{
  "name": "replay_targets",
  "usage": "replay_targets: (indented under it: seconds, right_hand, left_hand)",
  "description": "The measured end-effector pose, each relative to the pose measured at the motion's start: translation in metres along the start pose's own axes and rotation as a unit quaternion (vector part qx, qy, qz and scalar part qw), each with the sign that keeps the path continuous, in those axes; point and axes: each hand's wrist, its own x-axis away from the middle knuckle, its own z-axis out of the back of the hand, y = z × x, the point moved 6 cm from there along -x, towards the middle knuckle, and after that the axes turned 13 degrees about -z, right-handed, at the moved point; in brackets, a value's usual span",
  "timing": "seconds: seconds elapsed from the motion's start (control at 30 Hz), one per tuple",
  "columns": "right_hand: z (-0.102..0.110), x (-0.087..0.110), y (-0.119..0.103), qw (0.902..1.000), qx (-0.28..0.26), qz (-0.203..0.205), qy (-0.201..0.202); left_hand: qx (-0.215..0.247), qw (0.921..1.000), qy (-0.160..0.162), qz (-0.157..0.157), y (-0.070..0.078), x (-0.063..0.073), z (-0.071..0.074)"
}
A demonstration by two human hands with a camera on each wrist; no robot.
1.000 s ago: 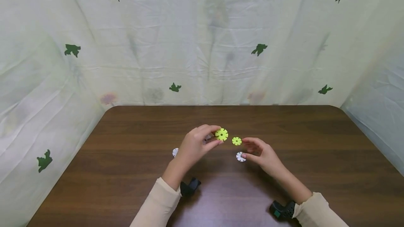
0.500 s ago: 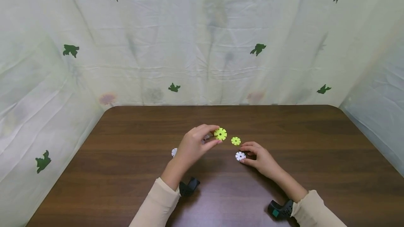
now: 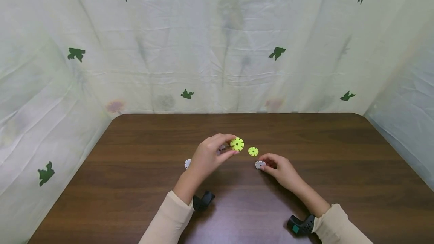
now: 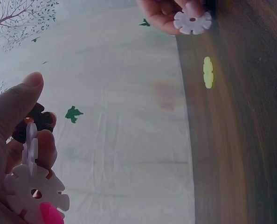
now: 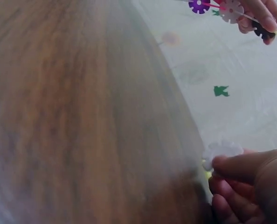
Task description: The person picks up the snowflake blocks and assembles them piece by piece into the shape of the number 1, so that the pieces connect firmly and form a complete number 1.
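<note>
My left hand (image 3: 211,151) grips a chain of interlocked slotted plastic discs above the table. A yellow disc (image 3: 237,144) shows at its fingertips; the right wrist view shows a black disc (image 5: 263,32), a white disc (image 5: 231,11) and a purple disc (image 5: 199,5) along the chain. Part of a pink disc (image 4: 51,213) appears in the left wrist view. To the right, my right hand (image 3: 283,170) pinches a loose white slotted disc (image 3: 259,164) between thumb and fingers, tilted. The left hand and wrist hide much of the chain in the head view.
A second yellow disc (image 3: 253,151) lies on the brown wooden table (image 3: 152,138) between the hands. Part of a white disc (image 3: 187,163) shows beside the left wrist. A pale patterned cloth (image 3: 217,48) hangs behind the table and at both sides.
My right hand has taken hold of the white disc, which has tilted and shifted slightly right and away from me. The left hand and its chain have stayed almost still.
</note>
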Motion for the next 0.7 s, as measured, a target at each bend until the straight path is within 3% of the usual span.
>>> replay_targets:
  seconds: [0.13,0.33,0.7]
  right_hand:
    - [0.007,0.004,-0.017,0.9999,-0.013,-0.002,0.005]
    - [0.013,-0.003,-0.017,0.9987,-0.05,-0.001,0.015]
    - [0.038,-0.01,-0.06,0.9923,-0.107,0.05,0.037]
  left_hand:
    - [-0.001,1.0,-0.004,0.001,-0.001,0.001,-0.001]
    - [-0.002,1.0,-0.005,0.001,-0.001,0.0,-0.001]
    - [0.007,0.9999,-0.009,0.004,-0.001,0.001,-0.002]
